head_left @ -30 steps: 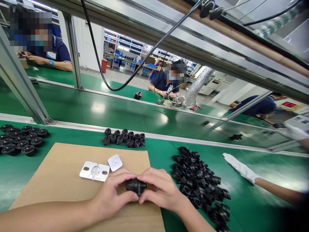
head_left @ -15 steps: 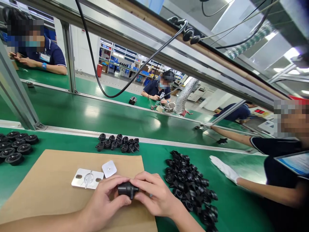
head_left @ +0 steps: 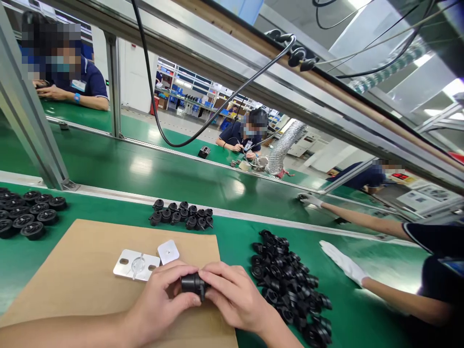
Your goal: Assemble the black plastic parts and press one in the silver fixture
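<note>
A black cylindrical part point(head_left: 191, 283) with a narrower right end is held above the brown cardboard sheet point(head_left: 90, 285). My left hand point(head_left: 168, 297) grips its wide end between thumb and fingers. At the narrower end, the fingers of my right hand point(head_left: 234, 295) are closed round it and partly cover it. Behind my left hand, a silvery plate point(head_left: 123, 268) with two slots and a clear round piece in its middle lies on the cardboard. A small white square piece point(head_left: 168, 251) with rounded corners lies beside that plate.
A heap of black parts point(head_left: 286, 275) lies right of the cardboard. Small black parts point(head_left: 183, 215) stand behind it; round black parts point(head_left: 36, 212) are at far left. A metal frame point(head_left: 116, 92) crosses the bench. At right, a co-worker's gloved hand point(head_left: 344, 261) rests over the green surface.
The view has shifted slightly, so the bench items appear further right. My right-hand fingers now cover more of the black part's narrow end. The co-worker at right has leaned further out of view.
</note>
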Demonstrator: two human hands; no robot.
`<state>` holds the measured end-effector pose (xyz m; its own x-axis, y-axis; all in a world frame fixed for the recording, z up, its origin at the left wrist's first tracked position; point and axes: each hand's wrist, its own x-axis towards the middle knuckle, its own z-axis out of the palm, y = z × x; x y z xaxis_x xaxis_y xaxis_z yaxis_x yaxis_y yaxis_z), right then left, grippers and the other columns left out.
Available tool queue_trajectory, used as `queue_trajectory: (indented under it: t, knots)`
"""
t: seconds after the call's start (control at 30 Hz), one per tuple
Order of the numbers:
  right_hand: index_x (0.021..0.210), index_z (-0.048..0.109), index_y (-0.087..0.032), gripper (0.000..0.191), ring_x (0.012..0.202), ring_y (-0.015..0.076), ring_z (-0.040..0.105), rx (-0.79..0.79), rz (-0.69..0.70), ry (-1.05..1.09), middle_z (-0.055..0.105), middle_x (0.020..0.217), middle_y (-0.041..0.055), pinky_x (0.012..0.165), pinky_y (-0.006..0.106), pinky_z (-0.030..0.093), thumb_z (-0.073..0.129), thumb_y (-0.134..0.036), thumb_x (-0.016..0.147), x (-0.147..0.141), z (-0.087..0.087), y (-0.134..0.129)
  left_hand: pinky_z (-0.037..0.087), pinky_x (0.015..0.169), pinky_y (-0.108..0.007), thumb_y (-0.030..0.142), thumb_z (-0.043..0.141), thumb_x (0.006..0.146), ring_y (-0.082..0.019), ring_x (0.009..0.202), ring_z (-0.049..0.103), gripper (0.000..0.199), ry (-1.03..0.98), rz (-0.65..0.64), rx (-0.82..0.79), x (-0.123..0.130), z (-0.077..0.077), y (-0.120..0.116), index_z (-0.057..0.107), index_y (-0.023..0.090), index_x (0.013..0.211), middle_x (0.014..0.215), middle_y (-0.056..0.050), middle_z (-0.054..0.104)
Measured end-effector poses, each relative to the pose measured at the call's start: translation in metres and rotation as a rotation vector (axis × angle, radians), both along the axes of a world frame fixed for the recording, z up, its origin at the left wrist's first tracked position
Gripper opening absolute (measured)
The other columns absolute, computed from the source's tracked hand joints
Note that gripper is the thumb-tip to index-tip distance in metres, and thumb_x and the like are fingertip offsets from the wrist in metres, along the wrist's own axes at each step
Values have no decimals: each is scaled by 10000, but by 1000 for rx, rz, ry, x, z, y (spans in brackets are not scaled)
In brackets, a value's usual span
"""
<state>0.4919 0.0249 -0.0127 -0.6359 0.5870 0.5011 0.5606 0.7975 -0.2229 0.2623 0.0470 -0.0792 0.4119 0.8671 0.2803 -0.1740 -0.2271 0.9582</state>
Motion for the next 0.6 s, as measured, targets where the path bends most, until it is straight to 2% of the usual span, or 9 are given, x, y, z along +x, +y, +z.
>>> queue_trajectory:
  t: [0.2, 0.3, 0.37, 0.47, 0.53, 0.6]
  knots:
    - [1376, 562, -153, 283, 856, 245, 736, -60, -7, -16, 763, 1074, 124, 656, 351, 529, 512, -310, 1145, -2, 0, 1, 510, 754, -266, 154, 829, 818, -195, 854, 679, 359, 19, -3, 23, 0, 3, -1, 820, 307, 1143, 969, -21, 776]
    - [1394, 537, -158, 339, 898, 256, 746, -48, -38, -18, 758, 1101, 135, 663, 347, 529, 533, -386, 1143, -1, -1, 1, 510, 745, -259, 142, 822, 819, -189, 850, 684, 362, 24, 5, 35, -1, 5, 1, 818, 310, 1140, 973, -15, 775]
    - [1370, 533, -171, 322, 969, 256, 752, -38, -55, 7, 742, 1158, 146, 688, 335, 537, 560, -380, 1127, 0, -1, 0, 513, 732, -251, 137, 834, 813, -186, 848, 689, 360, 28, 22, 35, -2, 5, 1, 817, 307, 1130, 980, -12, 778]
    - [1235, 565, -205, 129, 1014, 229, 753, 16, -32, 17, 726, 1216, 135, 709, 304, 533, 536, -232, 1112, 0, 0, -2, 534, 729, -241, 149, 869, 811, -189, 876, 710, 370, 22, 33, 58, -2, 3, 1, 814, 308, 1141, 1038, -19, 796]
    - [1194, 577, -203, 91, 930, 208, 754, 56, -8, 0, 746, 1148, 118, 690, 295, 526, 516, -210, 1127, -2, 2, -2, 556, 758, -229, 150, 884, 818, -178, 888, 721, 396, -1, 25, 92, -2, 1, 0, 808, 325, 1165, 1046, -6, 803]
    - [1236, 574, -178, 154, 796, 199, 728, 77, 11, -3, 754, 993, 94, 634, 300, 504, 501, -287, 1155, -5, 5, -1, 569, 797, -208, 145, 890, 826, -155, 892, 728, 437, -41, 20, 137, -2, 1, 0, 793, 347, 1201, 1030, 16, 804]
